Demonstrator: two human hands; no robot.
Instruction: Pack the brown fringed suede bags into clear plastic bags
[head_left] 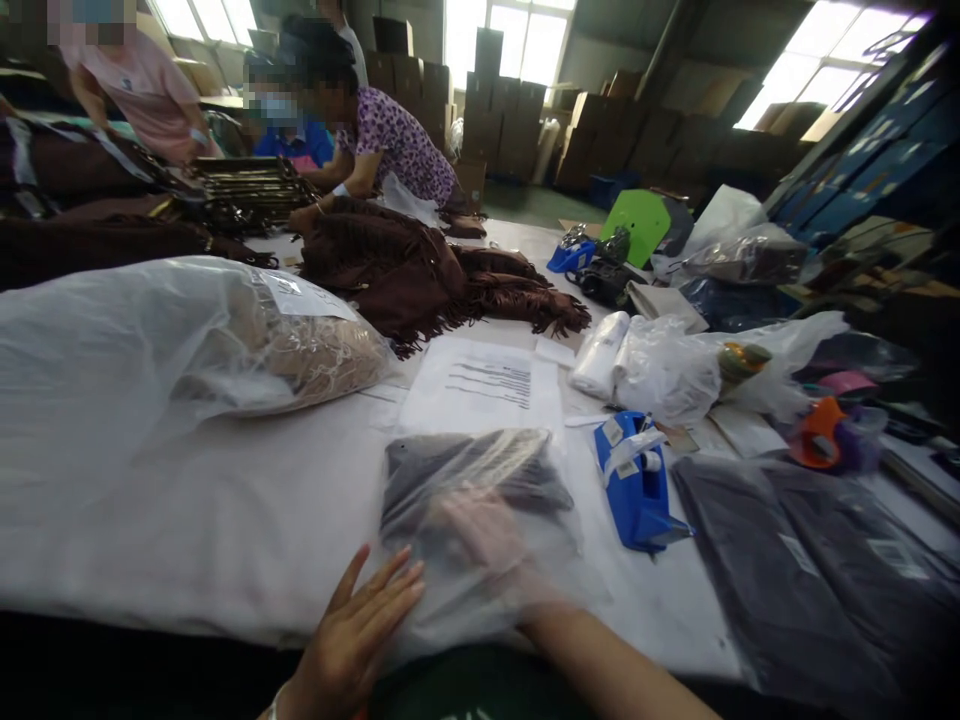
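Observation:
A dark folded cloth piece (pixel 517 465) lies inside a clear, milky plastic bag (pixel 450 610) at the front of the table. My right hand (pixel 484 528) is inside the bag's near end, lying over the folded cloth; the plastic blurs its fingers, which look stretched out flat. My left hand (pixel 360 630) is open at the bag's near left corner, fingers spread, the tips at the plastic. Just right of the bag stands a blue tape dispenser (pixel 637 490) with a roll of tape. Printed paper sheets (pixel 487 385) lie behind the bag.
Dark bagged packages (pixel 795 560) lie at the right. A large plastic bag (pixel 135 350) with tan contents is at the left. Plastic bags (pixel 667 370) and an orange tape dispenser (pixel 821 432) crowd the right side. Across the table, people handle brown fringed cloth (pixel 382 260).

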